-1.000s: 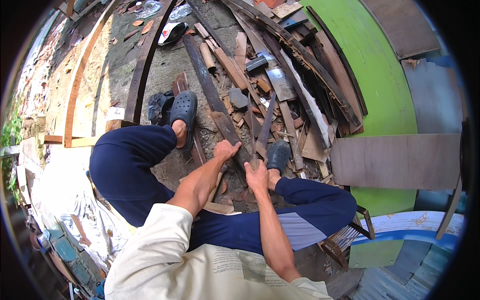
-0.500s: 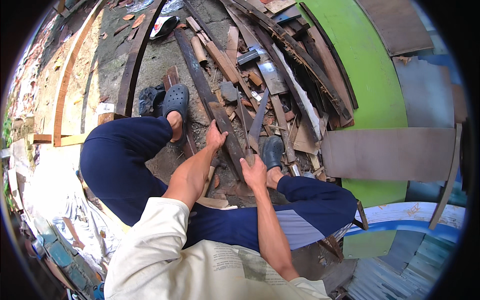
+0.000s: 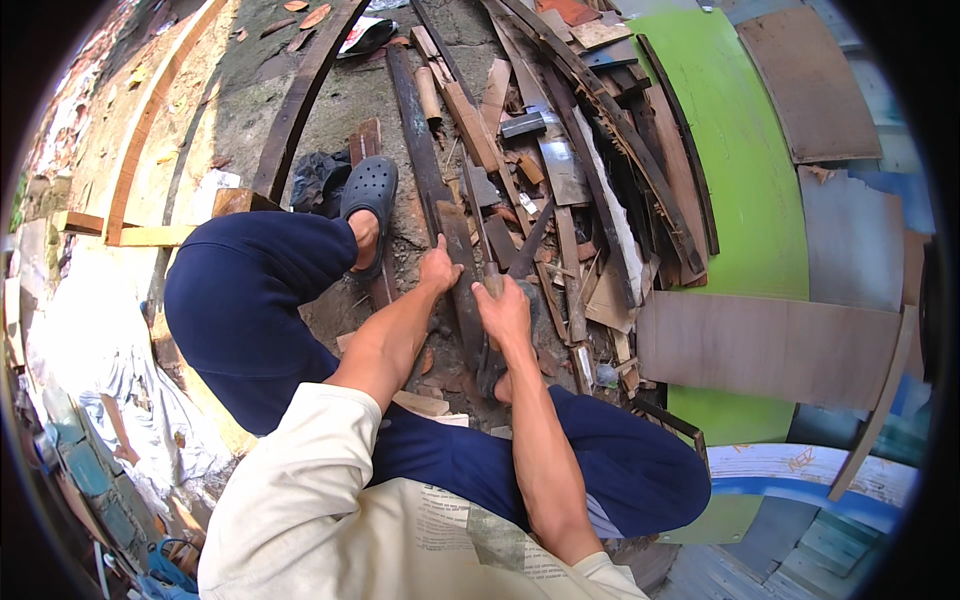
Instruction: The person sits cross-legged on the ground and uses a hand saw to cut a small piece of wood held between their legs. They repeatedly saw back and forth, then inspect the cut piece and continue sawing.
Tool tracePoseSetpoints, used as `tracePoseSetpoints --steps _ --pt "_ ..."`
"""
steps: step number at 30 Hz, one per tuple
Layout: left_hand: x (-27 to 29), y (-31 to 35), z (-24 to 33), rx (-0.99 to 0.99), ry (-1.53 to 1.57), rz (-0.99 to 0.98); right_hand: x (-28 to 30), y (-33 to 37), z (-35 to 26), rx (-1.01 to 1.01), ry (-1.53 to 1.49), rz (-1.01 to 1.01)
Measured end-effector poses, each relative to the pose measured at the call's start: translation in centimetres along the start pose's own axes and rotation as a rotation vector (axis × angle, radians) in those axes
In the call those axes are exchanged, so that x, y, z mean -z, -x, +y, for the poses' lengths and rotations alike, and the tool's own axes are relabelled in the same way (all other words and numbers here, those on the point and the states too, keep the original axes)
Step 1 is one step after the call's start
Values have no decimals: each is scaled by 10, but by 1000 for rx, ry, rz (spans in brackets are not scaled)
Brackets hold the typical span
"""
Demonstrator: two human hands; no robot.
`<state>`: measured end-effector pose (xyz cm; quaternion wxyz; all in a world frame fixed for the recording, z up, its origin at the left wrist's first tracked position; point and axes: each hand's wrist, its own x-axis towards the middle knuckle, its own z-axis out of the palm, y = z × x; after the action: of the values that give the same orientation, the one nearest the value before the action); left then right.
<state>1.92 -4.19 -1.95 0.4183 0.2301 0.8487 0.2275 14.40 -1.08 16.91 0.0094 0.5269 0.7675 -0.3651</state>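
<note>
Just changed: right foot (image 3: pixel 504 388) drawn in beside plank, below right hand; likely helps steady wood.

One dark plank (image 3: pixel 467 305): centre, running 11 toward 6 o'clock.

Two hands: left hand (image 3: pixel 440 267) clasping plank's 9 o'clock edge, one digit stretched; right hand (image 3: pixel 506 306), 3 o'clock side, wrapped round one wooden handle (image 3: pixel 491 271).

Two feet: left foot (image 3: pixel 364 232) at 10 o'clock.
</note>
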Motion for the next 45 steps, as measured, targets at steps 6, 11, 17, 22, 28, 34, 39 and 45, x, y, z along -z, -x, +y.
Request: tracePoseSetpoints --steps 6,11,17,22,28,34,39,45 --pt "0 0 -5 41 47 -11 -23 -24 3 14 76 -49" --pt "-3 0 0 52 97 -32 -39 -33 22 1 114 -96" --pt "-7 3 -13 4 198 3 -56 -35 64 -129 19 -165" --pt "-12 8 -9 33 247 18 -65 -37 82 -20 102 -19" --pt "-20 6 -17 -108 207 35 -61 -27 68 -67 12 102" --pt "-15 -1 -6 -125 284 83 -44 -14 33 -161 -65 124" --pt "1 -6 -3 -95 396 165 -37 -11 26 -167 -86 63" --pt "2 -21 -11 155 851 235 -51 -12 34 -139 -64 52"
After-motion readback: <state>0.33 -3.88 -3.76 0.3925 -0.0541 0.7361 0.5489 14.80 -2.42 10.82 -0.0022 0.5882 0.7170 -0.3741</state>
